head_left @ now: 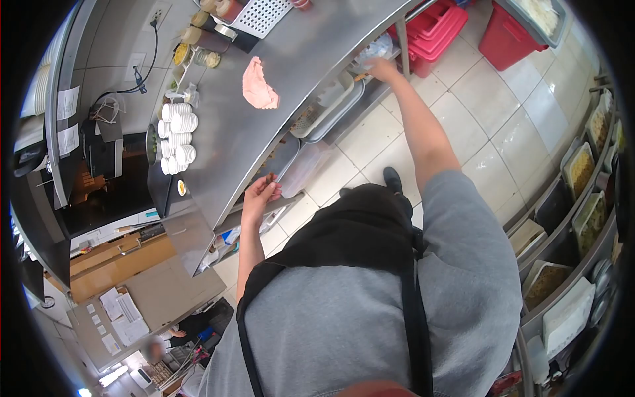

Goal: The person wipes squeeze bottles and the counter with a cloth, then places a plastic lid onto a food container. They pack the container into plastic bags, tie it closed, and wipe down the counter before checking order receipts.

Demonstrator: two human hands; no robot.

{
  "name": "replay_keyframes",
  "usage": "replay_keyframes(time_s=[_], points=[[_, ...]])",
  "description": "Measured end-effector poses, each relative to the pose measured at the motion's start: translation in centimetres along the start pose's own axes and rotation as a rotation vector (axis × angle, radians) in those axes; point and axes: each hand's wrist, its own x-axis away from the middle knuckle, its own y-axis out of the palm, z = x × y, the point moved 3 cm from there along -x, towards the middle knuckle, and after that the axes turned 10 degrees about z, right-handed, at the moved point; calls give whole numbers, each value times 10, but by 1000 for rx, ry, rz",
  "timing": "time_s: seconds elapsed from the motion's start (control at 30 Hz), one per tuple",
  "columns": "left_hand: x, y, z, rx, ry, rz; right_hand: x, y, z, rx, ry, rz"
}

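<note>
My right hand (pixel 381 69) reaches down to the lower shelf at the counter's front. Its fingers close on a clear plastic bag (pixel 376 50) there; their tips are partly hidden. My left hand (pixel 262 196) hangs beside the counter's front edge, fingers loosely bent and the thumb apart, with nothing visible in it. Near it, a translucent plastic bin (pixel 307 167) sits on the lower shelf. Pale trays (pixel 334 99) stand between the two hands. On the steel counter (pixel 228 142) lies a pink, flat, creased piece (pixel 259 86), perhaps a cloth.
Stacks of white cups (pixel 180 124), sauce bottles (pixel 202 38) and a white perforated basket (pixel 261 16) line the counter's back. Red bins (pixel 506 40) stand on the tiled floor. Food trays (pixel 581 171) fill a rack at right. Another person (pixel 178 333) is at lower left.
</note>
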Motion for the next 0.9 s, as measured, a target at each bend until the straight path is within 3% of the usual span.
replay_keyframes(time_s=[0.07,0.13,0.17,0.23,0.33,0.57,0.63,0.67,0.7,0.73,0.8,0.9], points=[[0,-1,2,2,2,6,2,15,26,-233,96,-14],[3,-2,5,19,-11,43,29,5,40,-1242,592,252],[3,-3,6,21,-9,46,29,5,47,-1243,589,250],[3,-6,5,101,-85,52,31,8,66,-1481,850,571],[1,-3,8,206,-108,29,23,1,63,-1368,945,603],[1,21,28,440,-97,-84,-29,-4,28,-1448,839,609],[2,22,35,514,-83,-151,-26,18,51,-1467,930,679],[4,20,39,538,-83,-136,-36,48,91,-1123,972,616],[6,19,43,555,-83,-93,-20,52,90,-1180,1204,707],[8,19,47,581,-59,-100,-22,95,129,-1165,1045,706],[12,15,51,618,-28,-77,22,71,75,-1134,1059,618],[11,13,50,627,-10,-94,62,96,26,-1281,799,204]])
